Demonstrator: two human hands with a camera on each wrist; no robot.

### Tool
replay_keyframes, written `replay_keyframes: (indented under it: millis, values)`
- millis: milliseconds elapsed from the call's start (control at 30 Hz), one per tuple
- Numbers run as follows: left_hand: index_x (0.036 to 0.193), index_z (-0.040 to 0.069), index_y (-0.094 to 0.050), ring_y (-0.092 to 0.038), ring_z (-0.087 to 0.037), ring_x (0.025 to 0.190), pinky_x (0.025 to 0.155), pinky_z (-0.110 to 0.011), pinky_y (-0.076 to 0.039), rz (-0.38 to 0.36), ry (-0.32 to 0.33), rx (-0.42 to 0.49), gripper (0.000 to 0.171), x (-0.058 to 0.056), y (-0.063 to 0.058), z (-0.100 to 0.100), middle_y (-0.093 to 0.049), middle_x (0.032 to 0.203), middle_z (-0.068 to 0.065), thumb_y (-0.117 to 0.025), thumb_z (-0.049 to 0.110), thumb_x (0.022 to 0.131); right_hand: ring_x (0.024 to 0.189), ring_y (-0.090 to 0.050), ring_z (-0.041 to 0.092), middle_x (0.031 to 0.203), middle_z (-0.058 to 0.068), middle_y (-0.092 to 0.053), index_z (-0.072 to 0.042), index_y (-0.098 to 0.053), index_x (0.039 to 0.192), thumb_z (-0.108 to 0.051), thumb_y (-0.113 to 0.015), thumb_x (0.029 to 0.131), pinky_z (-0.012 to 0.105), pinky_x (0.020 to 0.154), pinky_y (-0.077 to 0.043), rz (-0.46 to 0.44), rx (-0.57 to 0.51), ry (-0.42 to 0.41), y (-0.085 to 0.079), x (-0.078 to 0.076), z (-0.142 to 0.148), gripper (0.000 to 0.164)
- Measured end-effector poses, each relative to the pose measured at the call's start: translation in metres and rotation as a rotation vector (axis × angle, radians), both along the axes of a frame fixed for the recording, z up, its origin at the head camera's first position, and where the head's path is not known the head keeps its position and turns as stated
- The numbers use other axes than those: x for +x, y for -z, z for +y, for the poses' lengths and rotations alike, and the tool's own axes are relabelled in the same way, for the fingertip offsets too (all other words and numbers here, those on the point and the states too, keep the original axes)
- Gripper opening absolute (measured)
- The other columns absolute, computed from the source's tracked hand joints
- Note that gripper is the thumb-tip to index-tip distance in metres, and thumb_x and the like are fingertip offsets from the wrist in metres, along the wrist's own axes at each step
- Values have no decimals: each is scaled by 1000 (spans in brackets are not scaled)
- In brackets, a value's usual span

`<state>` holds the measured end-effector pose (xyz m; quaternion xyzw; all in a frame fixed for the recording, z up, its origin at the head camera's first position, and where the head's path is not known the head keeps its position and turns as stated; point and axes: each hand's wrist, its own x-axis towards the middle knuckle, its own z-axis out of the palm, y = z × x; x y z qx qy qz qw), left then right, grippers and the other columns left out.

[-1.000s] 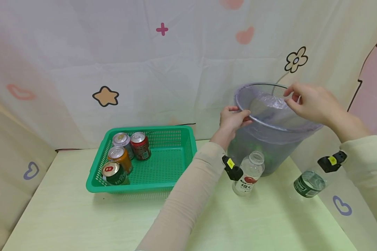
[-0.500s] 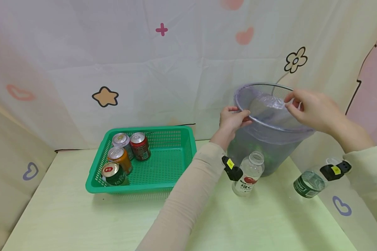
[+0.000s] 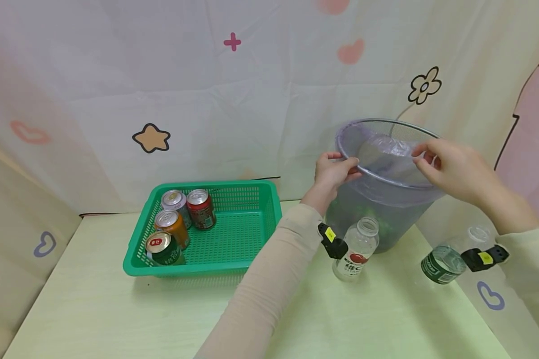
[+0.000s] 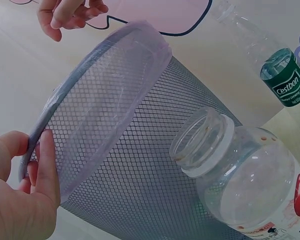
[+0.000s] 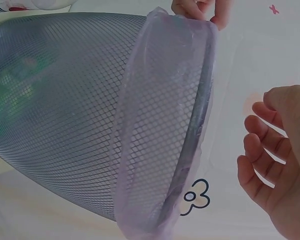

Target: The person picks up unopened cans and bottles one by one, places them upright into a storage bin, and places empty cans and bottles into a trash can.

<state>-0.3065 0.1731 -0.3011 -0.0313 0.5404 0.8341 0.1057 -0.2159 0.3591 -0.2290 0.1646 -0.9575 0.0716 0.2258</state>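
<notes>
A grey mesh wastebasket [image 3: 395, 214], with a thin purple bag [image 5: 160, 100] folded down over its rim, stands tilted at the right. My left hand [image 3: 330, 177] pinches the near-left part of that rim, thumb on one side and fingers on the other. Over the right side of the opening hovers my right hand [image 3: 458, 167]. Its fingers are loosely bent, and the right wrist view shows nothing in them, with a gap between them and the rim. Green items [image 5: 15, 95] show faintly through the mesh.
A clear, uncapped bottle [image 3: 355, 249] with a cherry label stands just before the wastebasket. Further right is a green-labelled water bottle [image 3: 442, 264], partly behind the right wrist camera. A green basket [image 3: 233, 244] on the left holds several drink cans [image 3: 172, 227]. Patterned curtain hangs behind.
My right hand has moved a little down and right, and its forearm has dropped. The bag's right edge now reaches less far out. My left hand has kept its grip on the rim.
</notes>
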Motion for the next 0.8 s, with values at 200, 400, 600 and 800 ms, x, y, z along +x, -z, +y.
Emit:
replay_keyframes:
  millis: [200, 400, 600, 800]
  values:
    - [96, 8, -46, -61, -16, 60, 60, -26, -56, 0, -2, 5, 30, 0, -1, 1, -60, 77, -10, -69, -2, 78, 65, -46, 11, 75, 0, -58, -11, -61, 95, -14, -57, 86, 26, 53, -38, 20, -15, 0, 4, 7, 0, 10]
    - [96, 8, -46, -62, -16, 60, 60, -26, -56, -4, -3, 3, 30, 0, -2, 0, -60, 76, -9, -68, -2, 78, 63, -45, 6, 72, -1, -58, -9, -61, 93, -10, -60, 83, 21, 53, -38, 78, -19, -36, 13, 13, 0, 9]
    - [97, 8, -46, -62, -15, 61, 60, -26, -56, -4, -3, -3, 30, 1, -2, 1, -61, 77, -10, -68, -2, 79, 64, -45, 4, 75, -2, -58, -10, -62, 95, -11, -60, 85, 19, 54, -38, 49, -48, -8, 20, 19, 1, 10]
    - [96, 8, -46, -62, -16, 61, 60, -26, -56, 2, -3, 4, 30, 1, -2, 1, -60, 76, -9, -68, -2, 79, 65, -44, 3, 74, -3, -57, -9, -62, 98, -9, -62, 84, 16, 52, -36, 60, -65, -18, 28, 28, -1, 14]
